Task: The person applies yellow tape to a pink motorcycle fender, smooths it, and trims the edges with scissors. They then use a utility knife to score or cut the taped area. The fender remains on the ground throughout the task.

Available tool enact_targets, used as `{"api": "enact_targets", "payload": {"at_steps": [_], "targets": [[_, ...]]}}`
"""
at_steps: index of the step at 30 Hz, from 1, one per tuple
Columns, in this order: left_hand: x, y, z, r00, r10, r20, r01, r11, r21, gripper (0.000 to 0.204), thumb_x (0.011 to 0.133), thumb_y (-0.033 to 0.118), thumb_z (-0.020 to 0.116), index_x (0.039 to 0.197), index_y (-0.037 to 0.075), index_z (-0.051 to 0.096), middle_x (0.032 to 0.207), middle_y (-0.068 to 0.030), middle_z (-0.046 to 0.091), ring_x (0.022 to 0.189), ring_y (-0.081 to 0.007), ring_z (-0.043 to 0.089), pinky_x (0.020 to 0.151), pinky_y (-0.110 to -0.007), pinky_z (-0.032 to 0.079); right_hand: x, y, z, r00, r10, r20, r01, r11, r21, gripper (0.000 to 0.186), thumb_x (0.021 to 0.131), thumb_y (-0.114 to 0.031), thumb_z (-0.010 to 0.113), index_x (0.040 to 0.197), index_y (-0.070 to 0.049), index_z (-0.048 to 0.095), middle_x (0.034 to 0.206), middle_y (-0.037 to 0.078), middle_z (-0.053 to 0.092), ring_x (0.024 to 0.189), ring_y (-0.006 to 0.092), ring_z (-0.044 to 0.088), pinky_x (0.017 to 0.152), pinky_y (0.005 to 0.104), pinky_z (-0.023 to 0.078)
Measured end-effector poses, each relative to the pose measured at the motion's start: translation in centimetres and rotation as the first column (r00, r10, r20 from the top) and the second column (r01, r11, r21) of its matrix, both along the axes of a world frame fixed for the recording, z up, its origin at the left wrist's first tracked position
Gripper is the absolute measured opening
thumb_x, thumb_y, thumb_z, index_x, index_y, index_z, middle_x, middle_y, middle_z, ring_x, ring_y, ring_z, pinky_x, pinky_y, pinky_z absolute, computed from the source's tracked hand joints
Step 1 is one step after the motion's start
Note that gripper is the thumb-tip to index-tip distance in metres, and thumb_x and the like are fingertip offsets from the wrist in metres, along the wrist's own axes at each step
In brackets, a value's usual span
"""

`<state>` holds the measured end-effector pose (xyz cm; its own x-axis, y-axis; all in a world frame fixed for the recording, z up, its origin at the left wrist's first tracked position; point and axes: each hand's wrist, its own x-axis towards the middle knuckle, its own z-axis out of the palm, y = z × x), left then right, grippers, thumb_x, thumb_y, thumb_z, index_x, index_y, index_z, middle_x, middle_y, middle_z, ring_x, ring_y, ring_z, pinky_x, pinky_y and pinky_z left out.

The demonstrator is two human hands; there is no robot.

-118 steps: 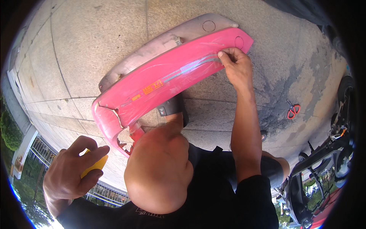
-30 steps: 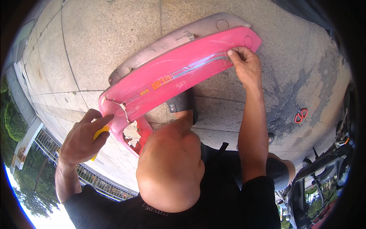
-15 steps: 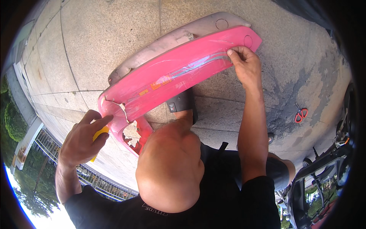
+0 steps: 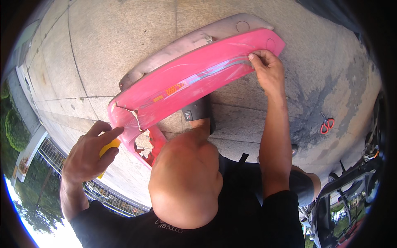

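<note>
A long glossy pink plastic body panel [image 4: 206, 62] with stripe decals slants across the ground in front of me. Near its left end runs a jagged crack, and below that is a broken opening with torn red edges. My right hand [image 4: 268, 72] pinches the panel's near edge toward the right end, thumb on top. Beside the cracked left end, my left hand [image 4: 91, 153] is curled around a yellow object [image 4: 108, 148], mostly covered by the fingers, so its kind is unclear. The left forefinger reaches to the panel's edge; whether it touches cannot be made out.
A dull greyish panel [image 4: 178, 45] of similar shape lies just beyond the pink one. Scissors with red-orange handles [image 4: 327, 125] rest on the paving at right. My foot in a black shoe [image 4: 198, 110] is under the near edge. A motorbike [image 4: 347, 194] stands lower right.
Very little differs. The left hand's fingers sit slightly nearer to me, and the whole scene has shifted a touch to the right. The right hand keeps the same hold.
</note>
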<state>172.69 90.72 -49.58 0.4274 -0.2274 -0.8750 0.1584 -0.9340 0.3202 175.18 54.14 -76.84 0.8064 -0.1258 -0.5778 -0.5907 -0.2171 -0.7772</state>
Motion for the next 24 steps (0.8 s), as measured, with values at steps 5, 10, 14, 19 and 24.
{"api": "enact_targets", "payload": {"at_steps": [5,10,14,19,24], "targets": [[-0.1,0.4,-0.5,1.000,-0.005,0.010,0.005,1.000,0.007,0.041,0.086,0.009,0.067,0.126,0.004,0.063,0.108,-0.0186,0.061,0.084,-0.0372,0.068,0.075,-0.043,0.054,0.0,0.0,-0.1,1.000,-0.002,0.003,0.002,1.000,0.014,0.016,0.090,-0.014,0.072,0.095,0.001,0.069,0.081,0.003,0.069,0.073,0.0098,0.061,0.067,0.0271,0.049],[-0.1,0.6,-0.8,1.000,-0.003,0.004,0.003,1.000,0.005,0.042,0.086,0.009,0.068,0.127,0.006,0.063,0.108,-0.0175,0.061,0.088,-0.0361,0.068,0.078,-0.043,0.053,-0.2,-0.2,-0.4,1.000,0.000,0.006,0.000,0.999,0.038,0.015,0.091,-0.014,0.071,0.095,0.000,0.069,0.083,0.003,0.069,0.075,0.0096,0.061,0.070,0.0266,0.049],[-0.2,0.8,-1.2,1.000,0.001,0.004,-0.001,1.000,-0.008,0.041,0.086,0.010,0.067,0.127,0.006,0.063,0.108,-0.0181,0.062,0.091,-0.0363,0.067,0.080,-0.043,0.053,-0.2,-0.4,-0.5,1.000,0.016,-0.008,-0.016,0.999,0.049,0.013,0.092,-0.014,0.071,0.096,-0.001,0.069,0.085,0.002,0.069,0.078,0.0088,0.061,0.071,0.0254,0.048],[-0.3,0.8,-1.4,1.000,-0.004,-0.003,0.004,1.000,0.004,0.040,0.086,0.011,0.067,0.126,0.006,0.063,0.109,-0.0188,0.062,0.093,-0.0370,0.067,0.081,-0.043,0.053,-0.3,-0.6,-0.8,0.999,0.025,-0.025,-0.024,0.999,0.042,0.012,0.093,-0.013,0.070,0.099,-0.003,0.069,0.090,0.000,0.069,0.082,0.0075,0.061,0.074,0.0236,0.048],[-0.1,0.9,-1.8,1.000,-0.013,0.004,0.013,1.000,0.005,0.040,0.086,0.011,0.067,0.126,0.005,0.063,0.109,-0.0190,0.062,0.093,-0.0372,0.067,0.081,-0.043,0.053,-0.2,-0.5,-0.7,0.999,0.028,-0.015,-0.028,0.999,0.039,0.012,0.093,-0.013,0.070,0.099,-0.003,0.069,0.091,0.000,0.069,0.083,0.0080,0.061,0.075,0.0242,0.048]]}}
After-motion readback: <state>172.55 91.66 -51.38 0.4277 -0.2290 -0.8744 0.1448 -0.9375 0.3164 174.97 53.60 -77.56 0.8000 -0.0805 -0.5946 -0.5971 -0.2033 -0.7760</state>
